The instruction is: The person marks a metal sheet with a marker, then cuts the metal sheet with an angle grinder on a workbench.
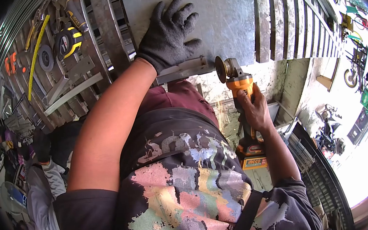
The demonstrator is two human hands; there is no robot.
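Observation:
My left hand (170,35), in a dark grey work glove, lies over a flat metal sheet (227,16) with its fingers spread. Beneath that wrist, a narrow metal strip (184,72) runs along the sheet's near edge. In my bare right hand (255,109) is an orange and black cordless angle grinder (240,82), gripped round its body with the thumb on top. The grinder's disc (221,69) stands upright just off the sheet's near corner, right of the strip. A battery pack (254,162) shows at the tool's lower end.
Left on the slatted metal bench (110,28) lie a tape measure (68,42), a grey disc (46,57), a yellow strip (37,63), pliers (35,27) and metal offcuts (74,93). Another person's grey sleeve (42,197) shows at lower left. A black slatted rack (319,168) stands at lower right.

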